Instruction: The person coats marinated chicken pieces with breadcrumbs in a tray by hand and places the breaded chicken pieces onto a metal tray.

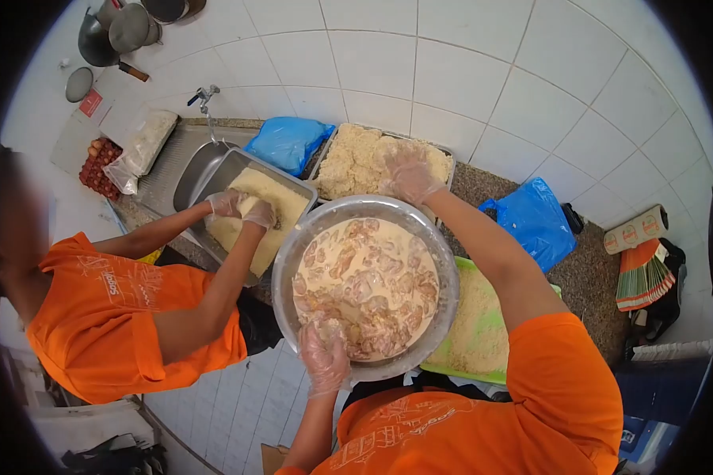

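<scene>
A large metal bowl (445, 273) in front of me holds pieces of raw meat, seemingly chicken, in creamy batter (366, 277). My left hand (325, 358), in a clear plastic glove, is curled over the bowl's near-left rim, its fingertips at the batter. Further away, my gloved right hand (410, 174) rests on breaded pieces (352, 162) in a metal tray (450, 168). Its fingers are spread and crumb-coated, and I see nothing gripped in them. Right of the bowl, partly under my arm, a green tray (495, 375) contains crumbs.
At left, a co-worker's gloved hands (245, 207) work in a crumb-filled metal tray (299, 184). Blue plastic bags (289, 144) lie behind and to the right (531, 222). A sink (194, 176), tap (204, 96) and eggs (101, 166) are at the far left; a paper roll (636, 229) stands right.
</scene>
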A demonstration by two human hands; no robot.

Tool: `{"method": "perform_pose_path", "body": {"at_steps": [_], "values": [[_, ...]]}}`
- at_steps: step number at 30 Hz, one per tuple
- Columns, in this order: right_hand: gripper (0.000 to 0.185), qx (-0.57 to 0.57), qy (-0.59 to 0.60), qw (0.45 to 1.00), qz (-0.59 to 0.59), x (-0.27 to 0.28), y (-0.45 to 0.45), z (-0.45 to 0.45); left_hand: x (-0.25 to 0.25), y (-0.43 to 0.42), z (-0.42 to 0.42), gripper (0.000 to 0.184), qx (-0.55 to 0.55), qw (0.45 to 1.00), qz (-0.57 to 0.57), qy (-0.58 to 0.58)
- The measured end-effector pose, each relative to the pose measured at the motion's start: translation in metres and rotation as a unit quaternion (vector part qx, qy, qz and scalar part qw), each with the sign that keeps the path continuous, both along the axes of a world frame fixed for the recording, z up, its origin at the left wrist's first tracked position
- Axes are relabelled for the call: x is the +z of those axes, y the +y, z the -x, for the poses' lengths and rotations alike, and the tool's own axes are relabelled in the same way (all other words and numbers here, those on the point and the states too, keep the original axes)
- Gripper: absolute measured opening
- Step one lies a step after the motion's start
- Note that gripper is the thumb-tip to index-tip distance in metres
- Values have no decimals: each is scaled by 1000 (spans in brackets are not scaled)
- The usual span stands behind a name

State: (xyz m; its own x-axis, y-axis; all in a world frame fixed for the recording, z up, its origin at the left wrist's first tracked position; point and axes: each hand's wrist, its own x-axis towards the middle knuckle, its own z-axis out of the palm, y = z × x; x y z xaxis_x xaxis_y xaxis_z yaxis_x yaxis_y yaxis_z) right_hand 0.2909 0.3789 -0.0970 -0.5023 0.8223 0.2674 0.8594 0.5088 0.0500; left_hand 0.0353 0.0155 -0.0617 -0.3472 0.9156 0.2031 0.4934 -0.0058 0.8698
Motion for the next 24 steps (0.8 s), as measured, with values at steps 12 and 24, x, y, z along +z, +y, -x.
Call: {"method": "perform_pose_path", "body": {"at_steps": [12, 24], "values": [[36, 23, 78, 972, 221, 57, -152, 29, 36, 22, -25, 32, -97, 987, 114, -59], [19, 17, 115, 977, 177, 15, -150, 37, 8, -35, -16, 32, -72, 980, 115, -146]]}}
